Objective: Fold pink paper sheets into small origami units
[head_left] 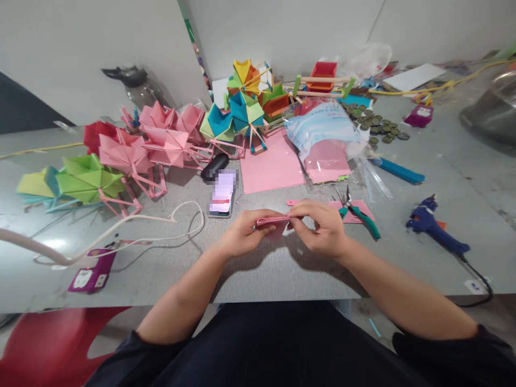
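Near the table's (pixel 282 274) front edge, both hands meet over a folded pink paper strip (pixel 273 221) lying left-to-right — left hand (pixel 242 236) pinching its left end, right hand (pixel 322 228) pinching its right — green-handled pliers (pixel 358 214) just right.

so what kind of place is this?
Likely a craft worktable for paper models. Finished folded paper pieces crowd the grey table, a glue gun and pliers lie nearby, and both hands hold folded pink paper.
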A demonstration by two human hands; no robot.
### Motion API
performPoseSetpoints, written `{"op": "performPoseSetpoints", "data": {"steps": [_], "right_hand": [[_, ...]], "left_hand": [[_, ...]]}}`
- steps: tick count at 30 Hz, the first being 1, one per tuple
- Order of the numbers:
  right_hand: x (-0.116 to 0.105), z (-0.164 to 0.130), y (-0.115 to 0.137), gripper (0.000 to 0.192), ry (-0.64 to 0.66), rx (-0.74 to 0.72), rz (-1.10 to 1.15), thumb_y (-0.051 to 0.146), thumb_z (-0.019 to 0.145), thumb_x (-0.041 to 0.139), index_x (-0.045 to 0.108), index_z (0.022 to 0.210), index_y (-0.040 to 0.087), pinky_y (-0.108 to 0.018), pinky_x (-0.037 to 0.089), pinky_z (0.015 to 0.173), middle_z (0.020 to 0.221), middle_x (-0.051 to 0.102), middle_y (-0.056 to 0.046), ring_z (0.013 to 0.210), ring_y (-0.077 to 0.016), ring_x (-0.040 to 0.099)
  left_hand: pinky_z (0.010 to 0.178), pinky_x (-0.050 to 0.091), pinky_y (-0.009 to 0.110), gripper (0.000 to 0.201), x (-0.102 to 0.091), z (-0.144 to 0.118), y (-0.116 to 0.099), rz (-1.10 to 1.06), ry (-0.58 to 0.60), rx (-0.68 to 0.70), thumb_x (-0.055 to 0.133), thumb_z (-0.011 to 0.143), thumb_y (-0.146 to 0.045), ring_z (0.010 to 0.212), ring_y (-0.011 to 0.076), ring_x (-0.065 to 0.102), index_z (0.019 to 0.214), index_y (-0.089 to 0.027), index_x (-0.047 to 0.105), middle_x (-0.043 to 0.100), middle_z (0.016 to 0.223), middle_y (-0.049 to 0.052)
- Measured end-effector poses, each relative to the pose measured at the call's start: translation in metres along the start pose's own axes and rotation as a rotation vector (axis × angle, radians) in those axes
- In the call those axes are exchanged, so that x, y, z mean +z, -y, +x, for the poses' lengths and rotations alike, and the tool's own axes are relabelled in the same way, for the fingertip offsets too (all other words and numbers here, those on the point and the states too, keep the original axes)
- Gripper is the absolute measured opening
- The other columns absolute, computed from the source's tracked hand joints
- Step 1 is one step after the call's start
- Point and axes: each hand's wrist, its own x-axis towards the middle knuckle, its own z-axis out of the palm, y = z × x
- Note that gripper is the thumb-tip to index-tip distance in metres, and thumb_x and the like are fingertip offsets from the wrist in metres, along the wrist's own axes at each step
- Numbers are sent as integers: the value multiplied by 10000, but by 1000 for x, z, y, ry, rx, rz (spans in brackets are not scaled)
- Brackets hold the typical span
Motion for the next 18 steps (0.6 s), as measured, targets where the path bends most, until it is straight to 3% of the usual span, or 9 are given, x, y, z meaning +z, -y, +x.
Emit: {"op": "performPoseSetpoints", "data": {"steps": [3,9,18], "right_hand": [[0,0,0,237,-9,26,22,64,949,650,751,1034,261,-361,658,761,813,776,-3,739,-192,747],[-3,0,-1,248,60,16,74,80,968,651,762,1116,246,-380,661,792,804,774,-9,745,-196,739],[-1,-1,-5,289,53,-66,87,79,998,677,772,1199,264,-341,676,746,907,818,-27,800,-197,786]], "left_hand": [[934,627,360,262,-1,0,-1,6,9,-16,628,1035,-235,1023,226,789,1242,-170,776,841,1165,127],[818,616,323,239,-1,1,-6,-71,29,-27,622,1024,-193,874,191,756,1223,-164,750,814,1041,103],[855,637,318,200,-1,2,-5,-153,-17,4,675,997,-157,975,199,771,1181,-173,749,799,1102,102]]}}
